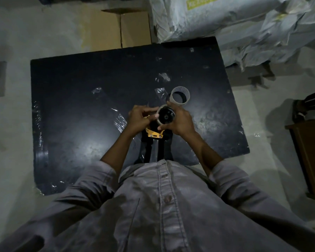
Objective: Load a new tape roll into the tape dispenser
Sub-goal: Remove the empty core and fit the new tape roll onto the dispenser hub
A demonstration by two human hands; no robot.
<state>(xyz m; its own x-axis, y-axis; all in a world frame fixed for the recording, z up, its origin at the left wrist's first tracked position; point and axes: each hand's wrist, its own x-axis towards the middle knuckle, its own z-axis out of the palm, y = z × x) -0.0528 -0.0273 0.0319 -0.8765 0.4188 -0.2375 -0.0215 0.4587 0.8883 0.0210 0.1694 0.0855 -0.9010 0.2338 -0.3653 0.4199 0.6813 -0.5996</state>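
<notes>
I hold a black and yellow tape dispenser [154, 135] above the dark table [80, 110], its handle pointing back toward my body. A tape roll [165, 116] sits around the dispenser's black hub. My left hand [140, 119] grips the dispenser's front, thumb touching the roll's left edge. My right hand [178, 120] wraps the roll from the right, fingers on its rim. A bare grey cardboard core [180, 96] stands on the table just behind my right hand.
Scraps of clear tape [120, 122] stick to the tabletop in several spots. A cardboard box [120, 28] lies beyond the table's far edge. Crumpled plastic sacks [244, 28] pile up at the back right. A brown wooden cabinet [311, 157] stands to the right.
</notes>
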